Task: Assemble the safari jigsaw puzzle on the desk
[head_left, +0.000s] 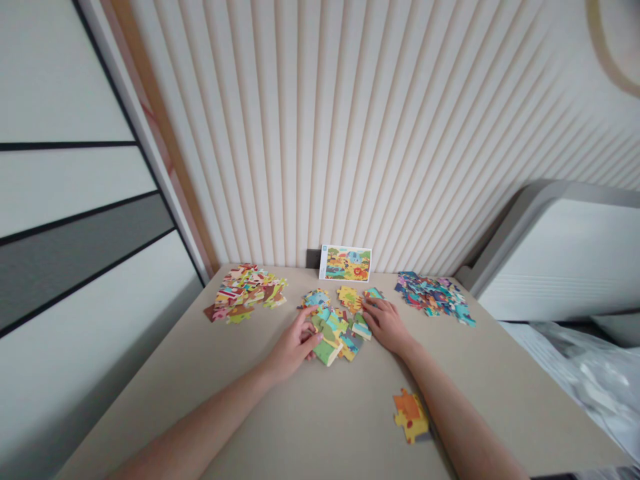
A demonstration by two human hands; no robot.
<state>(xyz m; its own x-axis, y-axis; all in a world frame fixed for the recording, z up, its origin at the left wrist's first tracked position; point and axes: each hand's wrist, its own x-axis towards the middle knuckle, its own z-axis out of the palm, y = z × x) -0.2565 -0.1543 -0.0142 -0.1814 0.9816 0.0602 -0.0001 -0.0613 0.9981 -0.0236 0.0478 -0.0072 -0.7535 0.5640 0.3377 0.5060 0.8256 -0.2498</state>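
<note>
A loose heap of coloured puzzle pieces (336, 319) lies in the middle of the beige table (200, 373). My left hand (295, 347) rests at the heap's left edge, fingers closed round a green piece (326, 350). On the heap's right side my right hand (386, 323) lies flat, fingers stretched over the pieces and holding nothing. A picture card (345, 263) showing the puzzle scene leans against the ribbed wall behind the heap.
A second pile of red and yellow pieces (245, 292) sits at the far left, and a blue pile (434, 295) at the far right. A joined orange and yellow bit (410, 415) lies near my right forearm. A white appliance (560, 260) stands to the right of the table.
</note>
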